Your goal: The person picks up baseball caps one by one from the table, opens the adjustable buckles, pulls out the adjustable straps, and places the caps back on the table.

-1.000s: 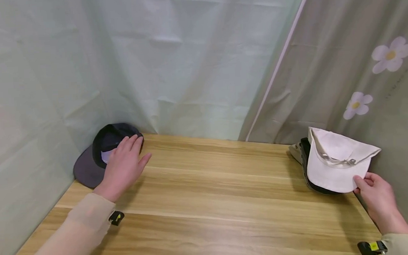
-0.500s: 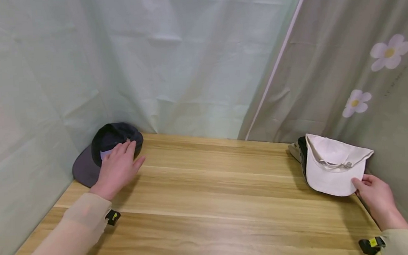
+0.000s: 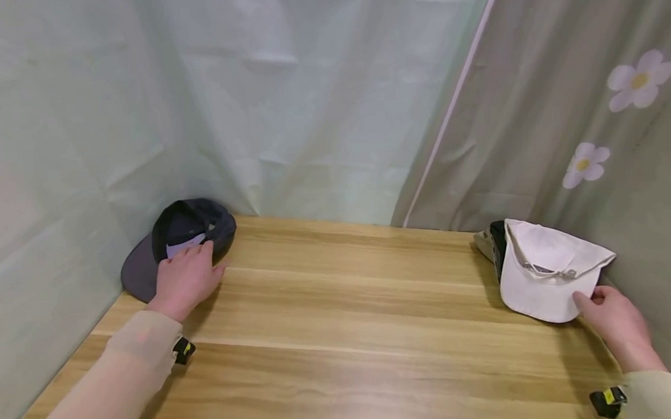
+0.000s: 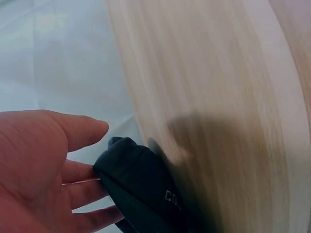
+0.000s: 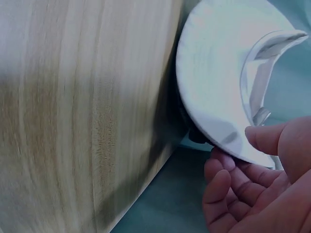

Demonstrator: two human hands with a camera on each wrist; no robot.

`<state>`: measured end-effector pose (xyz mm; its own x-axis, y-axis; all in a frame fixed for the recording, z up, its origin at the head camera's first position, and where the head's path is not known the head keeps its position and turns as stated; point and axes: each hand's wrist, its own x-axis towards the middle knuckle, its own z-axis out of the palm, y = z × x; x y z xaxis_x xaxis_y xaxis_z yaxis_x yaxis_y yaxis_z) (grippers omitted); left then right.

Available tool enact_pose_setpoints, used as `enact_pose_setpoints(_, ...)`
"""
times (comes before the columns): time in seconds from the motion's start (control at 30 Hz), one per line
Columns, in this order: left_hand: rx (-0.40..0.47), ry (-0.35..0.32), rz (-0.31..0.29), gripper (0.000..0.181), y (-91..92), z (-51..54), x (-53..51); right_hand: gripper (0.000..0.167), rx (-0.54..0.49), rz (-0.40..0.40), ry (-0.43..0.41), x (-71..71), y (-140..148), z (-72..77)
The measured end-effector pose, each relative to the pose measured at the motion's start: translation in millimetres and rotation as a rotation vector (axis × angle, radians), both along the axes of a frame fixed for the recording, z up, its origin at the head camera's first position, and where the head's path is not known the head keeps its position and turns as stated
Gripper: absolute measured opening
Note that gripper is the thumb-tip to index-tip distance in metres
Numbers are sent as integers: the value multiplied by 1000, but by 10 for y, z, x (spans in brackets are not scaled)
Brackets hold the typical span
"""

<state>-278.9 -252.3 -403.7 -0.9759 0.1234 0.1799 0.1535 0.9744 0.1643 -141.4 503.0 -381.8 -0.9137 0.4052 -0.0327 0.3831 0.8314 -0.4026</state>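
Note:
At the table's back left, a dark navy cap (image 3: 219,219) lies with its hollow side facing up and its brim pointing left. My left hand (image 3: 184,279) reaches over its near edge. In the left wrist view the fingers (image 4: 85,194) touch the cap's rim near pale lettering, while the thumb stands apart from it. At the right, my right hand (image 3: 617,321) pinches the brim of a white cap (image 3: 545,300) between thumb and fingers. This cap rests against a black cap (image 3: 498,242) and a beige cap (image 3: 483,245), both mostly hidden behind it.
A wood-grain table (image 3: 341,310) spans the space between the hands. Pale curtains (image 3: 319,109) hang along its back and left sides. A grey-green curtain (image 3: 534,98) with printed white flowers closes off the right, near the stacked caps.
My left hand has drawn slightly nearer and lower on the navy cap, its fingers bending more. The white cap has shifted slightly left and down, covering more of the black cap.

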Motion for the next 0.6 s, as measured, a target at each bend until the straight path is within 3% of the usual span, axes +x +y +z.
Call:
enact_pose_setpoints(0.33, -37, 60, 7, 30, -84, -27, -73, 69, 52, 70, 5, 11, -108, 32)
enact_pose_setpoints(0.43, -56, 82, -5, 28, -61, -46, -87, 67, 59, 66, 9, 3, -139, 37)
enact_pose_setpoints(0.6, -64, 64, -11, 30, 73, -37, -90, 68, 44, 36, 28, -8, -153, 49)
